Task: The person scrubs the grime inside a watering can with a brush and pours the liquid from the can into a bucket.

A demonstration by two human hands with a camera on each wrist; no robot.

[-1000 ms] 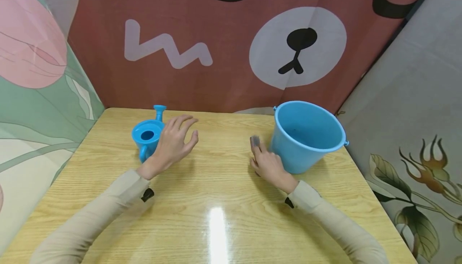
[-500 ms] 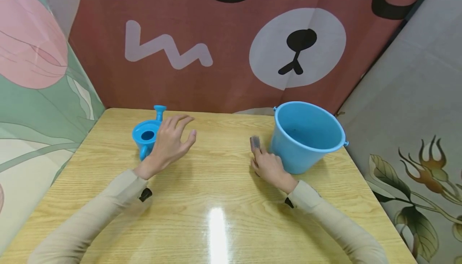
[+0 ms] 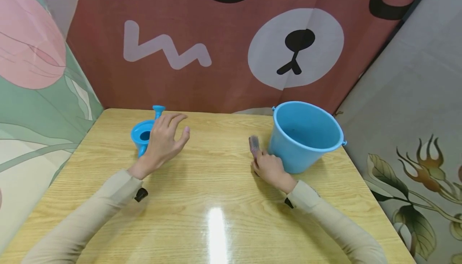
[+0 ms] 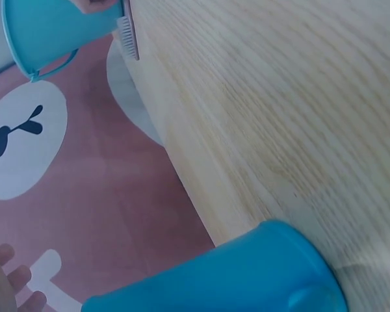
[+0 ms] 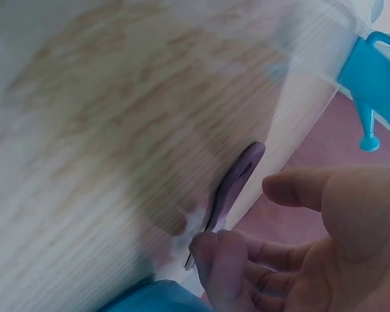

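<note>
A small blue watering can [image 3: 142, 131] stands at the back left of the wooden table. My left hand [image 3: 160, 141] is just right of it, overlapping its side in the head view, with thumb and fingers apart. The left wrist view shows the can [image 4: 227, 276] close by, with fingertips [image 4: 19, 278] at the lower left edge. Beside the bucket, my right hand [image 3: 272, 169] holds a purple-backed brush [image 3: 254, 145], its bristled end pointing away from me. In the right wrist view, curled fingers meet the brush [image 5: 237, 179] low over the table; the thumb stands apart.
A large light-blue bucket [image 3: 306, 135] stands upright at the back right, right next to my right hand. The table [image 3: 216, 183] backs onto a brown curtain [image 3: 231, 55] with a bear pattern. Patterned cloths [image 3: 415, 107] hang at both sides.
My left hand has shifted left, covering more of the watering can. The right hand stays beside the bucket, its fingers drawn back slightly so that more of the brush shows.
</note>
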